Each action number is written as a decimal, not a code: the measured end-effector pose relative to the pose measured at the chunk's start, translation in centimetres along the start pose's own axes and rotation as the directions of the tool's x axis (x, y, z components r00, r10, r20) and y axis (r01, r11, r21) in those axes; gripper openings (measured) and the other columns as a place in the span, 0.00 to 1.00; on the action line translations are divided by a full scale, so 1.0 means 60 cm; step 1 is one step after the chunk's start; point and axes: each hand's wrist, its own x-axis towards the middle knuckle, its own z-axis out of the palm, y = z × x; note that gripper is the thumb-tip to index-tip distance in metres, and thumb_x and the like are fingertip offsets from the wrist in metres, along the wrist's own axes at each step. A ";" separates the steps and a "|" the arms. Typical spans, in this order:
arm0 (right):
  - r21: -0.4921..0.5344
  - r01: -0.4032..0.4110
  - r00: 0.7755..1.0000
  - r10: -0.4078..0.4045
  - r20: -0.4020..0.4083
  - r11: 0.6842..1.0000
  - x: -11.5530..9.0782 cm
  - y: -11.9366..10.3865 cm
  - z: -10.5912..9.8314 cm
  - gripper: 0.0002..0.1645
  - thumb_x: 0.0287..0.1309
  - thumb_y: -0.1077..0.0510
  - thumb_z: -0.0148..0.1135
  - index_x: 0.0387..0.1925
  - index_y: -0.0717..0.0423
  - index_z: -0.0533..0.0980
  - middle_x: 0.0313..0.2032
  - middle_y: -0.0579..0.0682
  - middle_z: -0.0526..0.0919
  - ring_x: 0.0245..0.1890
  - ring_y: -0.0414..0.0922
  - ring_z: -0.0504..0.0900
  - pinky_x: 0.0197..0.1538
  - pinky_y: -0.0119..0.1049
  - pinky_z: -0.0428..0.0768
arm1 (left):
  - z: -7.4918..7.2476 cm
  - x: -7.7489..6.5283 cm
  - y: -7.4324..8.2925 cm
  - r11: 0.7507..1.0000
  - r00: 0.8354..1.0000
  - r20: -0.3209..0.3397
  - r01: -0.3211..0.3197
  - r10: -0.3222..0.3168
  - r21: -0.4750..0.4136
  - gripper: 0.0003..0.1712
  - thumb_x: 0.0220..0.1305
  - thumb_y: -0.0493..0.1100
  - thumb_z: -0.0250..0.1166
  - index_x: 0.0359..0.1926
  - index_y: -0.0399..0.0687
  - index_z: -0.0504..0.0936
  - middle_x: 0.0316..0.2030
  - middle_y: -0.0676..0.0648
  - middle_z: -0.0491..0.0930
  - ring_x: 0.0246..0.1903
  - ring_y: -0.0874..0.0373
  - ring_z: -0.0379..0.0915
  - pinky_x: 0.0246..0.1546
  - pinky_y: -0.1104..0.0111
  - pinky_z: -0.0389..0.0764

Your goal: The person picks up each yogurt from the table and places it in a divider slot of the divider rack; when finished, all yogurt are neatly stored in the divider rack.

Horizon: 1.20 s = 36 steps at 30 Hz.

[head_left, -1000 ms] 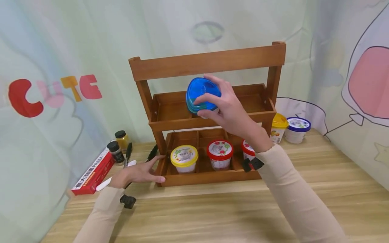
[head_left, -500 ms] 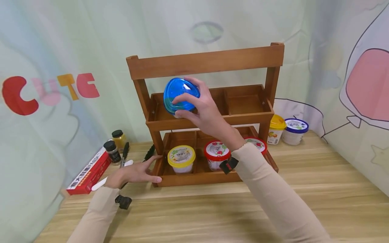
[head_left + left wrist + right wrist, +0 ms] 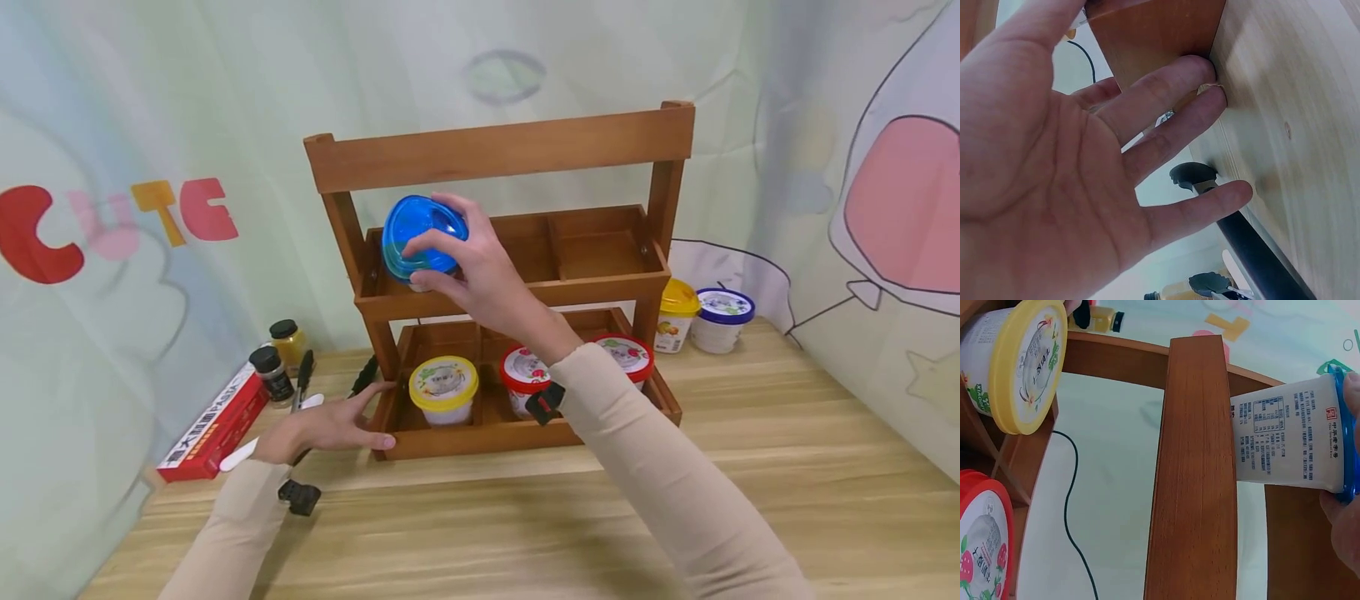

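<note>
My right hand [image 3: 472, 271] grips a white tub with a blue lid [image 3: 420, 237] by its rim, over the left compartment of the upper shelf. In the right wrist view the printed white side of this tub [image 3: 1291, 434] is partly behind the shelf's front board. My left hand [image 3: 337, 427], fingers spread, rests against the lower left corner of the brown wooden rack [image 3: 498, 158]. Black-handled tongs [image 3: 1260, 256] lie beside its fingers in the left wrist view. A yellow-lidded tub [image 3: 444, 387] and two red-lidded tubs, one [image 3: 622, 357] at the right, sit in the lower tier.
To the rack's right stand a yellow-domed cup [image 3: 675, 317] and a blue-lidded tub [image 3: 720, 321]. At the left are a red pasta box [image 3: 213, 425], a black-capped jar [image 3: 272, 373] and a yellow jar [image 3: 288, 340]. Printed curtains hang behind the table [image 3: 465, 525].
The right hand has carried the blue-lidded tub leftward, from the middle of the upper shelf to its left compartment. My left hand keeps its place at the rack's corner.
</note>
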 end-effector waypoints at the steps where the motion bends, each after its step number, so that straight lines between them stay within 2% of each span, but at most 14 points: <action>1: -0.007 -0.006 1.000 0.006 0.005 1.000 0.002 0.000 0.000 0.16 0.62 0.50 0.69 0.50 0.46 0.80 0.72 0.56 0.56 0.73 0.53 0.54 0.64 0.42 0.72 | -0.001 0.000 -0.001 1.000 1.000 0.000 -0.001 0.001 -0.003 0.60 0.59 0.67 0.69 0.78 0.46 0.46 0.70 0.27 0.60 0.64 0.32 0.67 0.62 0.41 0.67; 12: -0.068 -0.077 0.996 0.080 0.049 0.995 0.006 0.001 0.018 0.26 0.61 0.49 0.70 0.60 0.48 0.78 0.72 0.54 0.58 0.72 0.50 0.55 0.63 0.40 0.74 | 0.010 -0.004 -0.006 0.999 0.999 0.006 0.033 -0.033 -0.004 0.61 0.57 0.69 0.68 0.78 0.50 0.46 0.71 0.28 0.60 0.62 0.32 0.68 0.60 0.38 0.68; 19: -0.088 -0.096 0.994 0.100 0.049 0.992 0.010 0.007 0.022 0.26 0.64 0.51 0.68 0.62 0.51 0.77 0.72 0.57 0.59 0.72 0.53 0.57 0.63 0.43 0.74 | 0.006 -0.003 -0.001 1.000 1.000 -0.002 0.023 -0.023 -0.005 0.60 0.58 0.69 0.68 0.78 0.50 0.46 0.70 0.28 0.61 0.61 0.32 0.69 0.59 0.39 0.69; 29: -0.157 -0.177 0.976 0.194 0.097 0.972 0.009 0.010 0.020 0.27 0.70 0.49 0.61 0.67 0.51 0.73 0.74 0.56 0.58 0.72 0.51 0.58 0.65 0.42 0.72 | 0.005 0.002 -0.003 0.999 0.999 -0.005 0.043 -0.043 0.017 0.61 0.57 0.70 0.67 0.78 0.51 0.46 0.71 0.29 0.59 0.63 0.32 0.67 0.60 0.38 0.67; 33: -0.167 -0.196 0.974 0.211 0.083 0.966 0.009 0.011 0.014 0.25 0.70 0.49 0.60 0.65 0.49 0.74 0.73 0.56 0.59 0.71 0.52 0.60 0.64 0.44 0.73 | 0.004 0.006 -0.006 0.999 0.999 -0.008 0.051 -0.051 0.018 0.61 0.57 0.71 0.67 0.79 0.52 0.46 0.71 0.30 0.60 0.64 0.33 0.67 0.61 0.38 0.67; 36: -0.180 -0.193 0.976 0.208 0.068 0.965 0.011 0.013 0.011 0.23 0.70 0.49 0.60 0.63 0.48 0.76 0.72 0.56 0.61 0.70 0.53 0.62 0.63 0.45 0.74 | 0.002 0.006 -0.007 0.999 0.999 -0.005 0.033 -0.033 0.014 0.61 0.57 0.70 0.68 0.78 0.50 0.46 0.71 0.29 0.60 0.63 0.32 0.67 0.60 0.39 0.68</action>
